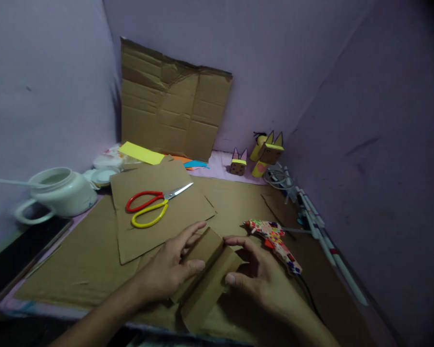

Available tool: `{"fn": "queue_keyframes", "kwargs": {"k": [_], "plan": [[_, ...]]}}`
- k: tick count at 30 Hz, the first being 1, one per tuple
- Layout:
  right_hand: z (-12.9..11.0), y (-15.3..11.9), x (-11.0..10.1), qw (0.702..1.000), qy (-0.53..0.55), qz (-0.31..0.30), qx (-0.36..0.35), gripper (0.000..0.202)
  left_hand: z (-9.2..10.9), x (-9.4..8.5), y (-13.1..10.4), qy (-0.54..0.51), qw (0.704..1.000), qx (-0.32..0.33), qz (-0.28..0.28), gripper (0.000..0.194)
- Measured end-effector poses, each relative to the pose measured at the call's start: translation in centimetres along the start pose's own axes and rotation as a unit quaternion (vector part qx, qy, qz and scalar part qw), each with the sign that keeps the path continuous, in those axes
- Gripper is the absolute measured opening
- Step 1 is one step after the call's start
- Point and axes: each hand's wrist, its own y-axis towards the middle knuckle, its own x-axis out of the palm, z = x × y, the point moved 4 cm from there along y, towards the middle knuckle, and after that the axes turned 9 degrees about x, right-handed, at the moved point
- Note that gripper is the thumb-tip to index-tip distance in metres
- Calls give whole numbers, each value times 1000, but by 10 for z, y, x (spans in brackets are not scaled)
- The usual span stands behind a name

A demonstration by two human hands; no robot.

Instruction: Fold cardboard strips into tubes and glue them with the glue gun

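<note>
Near the table's front edge, my two hands hold a brown folded cardboard piece (pixel 215 279) between them. A dark lengthwise gap or crease runs down its middle; I cannot tell whether it is one piece or two. My left hand (pixel 168 267) grips the left part, thumb on top and fingers along the far side. On the other side, my right hand (pixel 262 272) is curled around the right part, its thumb against the edge and its index finger at the far end. Scissors (pixel 159 205) with red and yellow handles lie on a flat cardboard sheet (pixel 141 183) beyond my left hand.
A patterned hot glue gun (pixel 275 236) lies right of my hands, its cord trailing forward. White-and-red sticks (pixel 329 246) line the right wall. A white pot (pixel 63 193) stands left. Small cardboard animal figures (pixel 269 154) and a leaning cardboard sheet (pixel 173 106) are at the back.
</note>
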Motion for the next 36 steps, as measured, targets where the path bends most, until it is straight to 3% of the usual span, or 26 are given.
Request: {"fn": "queue_keyframes", "kwargs": {"k": [4,9,14,17,20,25,27,30,34,36], "plan": [[5,-7,-8,998,-21,24,-50,29,1,-6,5,-17,999,-22,-42,62],[10,-4,-15,999,-17,25,-36,25,6,-9,6,-36,993,-57,-99,65],[6,1,-2,996,-45,-28,-73,20,6,-1,8,-36,984,-80,-155,67],[10,5,4,995,-39,-24,-83,13,6,3,13,10,984,-81,-158,62],[14,8,4,996,-37,17,-78,12,12,5,18,102,982,-48,-154,53],[8,3,-6,990,-48,78,-104,23,21,-1,12,207,974,-42,-87,46],[4,-3,-12,986,-22,127,-101,23,20,-5,3,189,981,-49,-23,45],[7,-13,-8,977,100,179,-59,23,17,-6,-14,160,980,-26,115,51],[8,-18,34,971,231,52,-12,80,5,18,-37,86,965,-45,244,64],[7,-19,49,970,242,-6,5,76,2,31,-45,49,964,-31,259,64]]}}
